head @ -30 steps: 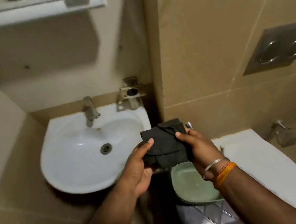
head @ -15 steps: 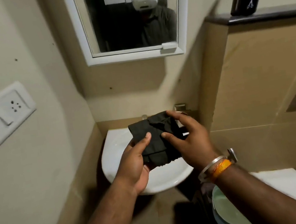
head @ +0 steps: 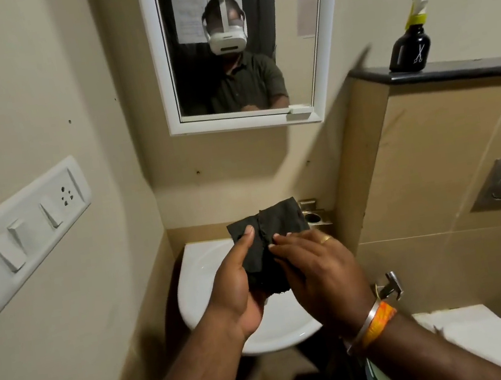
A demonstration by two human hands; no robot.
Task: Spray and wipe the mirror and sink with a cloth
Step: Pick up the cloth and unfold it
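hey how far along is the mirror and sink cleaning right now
Early. Done: the dark cloth is picked up, held over the sink in the grip of the left hand and right hand. In hand: they seem to be folding it. Left: the spray bottle sits untouched on the ledge; no wiping of the mirror or sink shows yet.

Both hands hold a dark cloth (head: 270,245) above the white sink (head: 201,281): the left hand (head: 237,286) grips it with thumb on top, the right hand (head: 323,270) pinches its edge. A spray bottle (head: 409,45) stands on the ledge (head: 468,67) beside the mirror (head: 241,48).
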